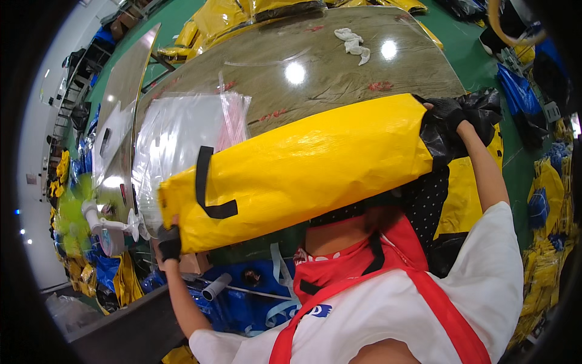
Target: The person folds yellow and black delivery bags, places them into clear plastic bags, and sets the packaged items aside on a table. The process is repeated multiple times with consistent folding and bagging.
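I hold a long yellow woven bag (303,167) with a black strap handle crosswise in front of my chest, above the table edge. My left hand (169,242), in a black glove, grips its lower left corner. My right hand (451,114), also gloved in black, clutches the bag's right end, where a black plastic liner (485,109) bunches out of the mouth. The bag looks stuffed and taut.
A large marbled table (327,67) lies behind the bag, with a stack of clear plastic bags (182,133) at its left and a white rag (353,43) at the far side. Yellow and blue bags pile on the green floor all around. A small fan (100,224) stands at left.
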